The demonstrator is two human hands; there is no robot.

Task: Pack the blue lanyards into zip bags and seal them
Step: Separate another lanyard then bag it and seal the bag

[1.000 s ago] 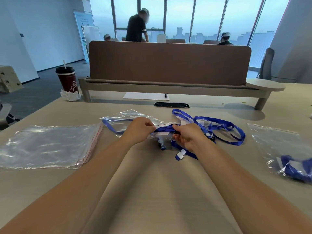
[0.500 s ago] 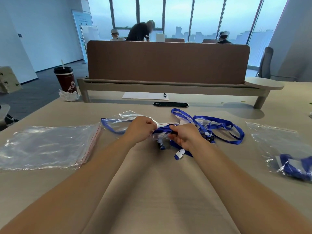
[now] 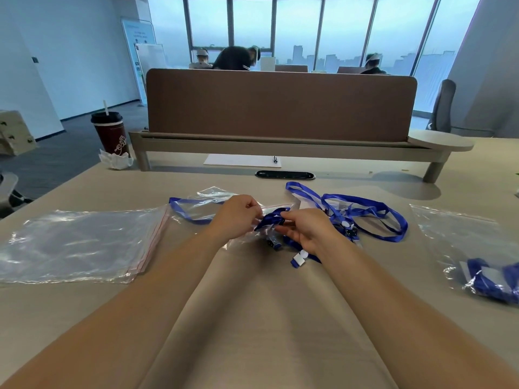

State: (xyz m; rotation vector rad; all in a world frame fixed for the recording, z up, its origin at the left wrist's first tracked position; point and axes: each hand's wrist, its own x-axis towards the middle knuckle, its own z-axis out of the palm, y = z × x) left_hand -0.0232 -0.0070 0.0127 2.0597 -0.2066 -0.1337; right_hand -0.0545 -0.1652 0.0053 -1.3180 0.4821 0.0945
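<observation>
A clear zip bag [image 3: 202, 209] lies in the middle of the table, with a blue lanyard partly inside it. My left hand [image 3: 237, 216] pinches the bag's mouth. My right hand [image 3: 304, 230] pinches a bunched part of that blue lanyard [image 3: 271, 217] right at the opening. The lanyard's clip [image 3: 273, 242] and a white-tabbed end [image 3: 299, 259] lie just below my hands. A loose blue lanyard [image 3: 365, 211] sprawls to the right.
A stack of empty zip bags [image 3: 78, 245] lies at the left. At the right edge a filled bag [image 3: 477, 265] holds a blue lanyard. A dark cup [image 3: 111, 133], a paper sheet [image 3: 241, 160] and a brown desk divider [image 3: 280, 105] stand behind.
My right hand has shifted a little and bunched more blue lanyard at the bag's mouth. The left hand keeps its hold on the bag.
</observation>
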